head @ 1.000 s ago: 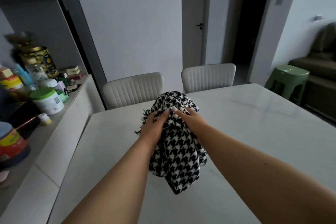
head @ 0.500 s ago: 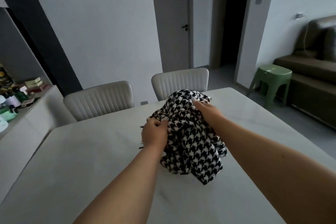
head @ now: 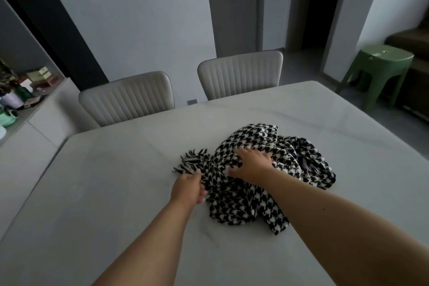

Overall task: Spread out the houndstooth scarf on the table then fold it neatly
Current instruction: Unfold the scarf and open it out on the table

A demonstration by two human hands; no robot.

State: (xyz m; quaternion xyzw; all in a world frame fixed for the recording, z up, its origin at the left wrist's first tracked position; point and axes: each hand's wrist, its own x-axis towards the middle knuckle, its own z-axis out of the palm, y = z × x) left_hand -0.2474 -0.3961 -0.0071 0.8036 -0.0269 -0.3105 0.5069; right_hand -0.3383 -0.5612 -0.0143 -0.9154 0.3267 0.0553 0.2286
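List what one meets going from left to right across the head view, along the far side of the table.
cluttered side counter → left beige ribbed chair → right beige ribbed chair → green plastic stool

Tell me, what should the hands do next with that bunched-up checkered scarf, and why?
Probably draw the fringed end out to the left. The black-and-white houndstooth scarf lies crumpled in a heap on the pale table, the left hand grips it near the fringe, and the right hand rests on the pile, so it must be flattened before folding.
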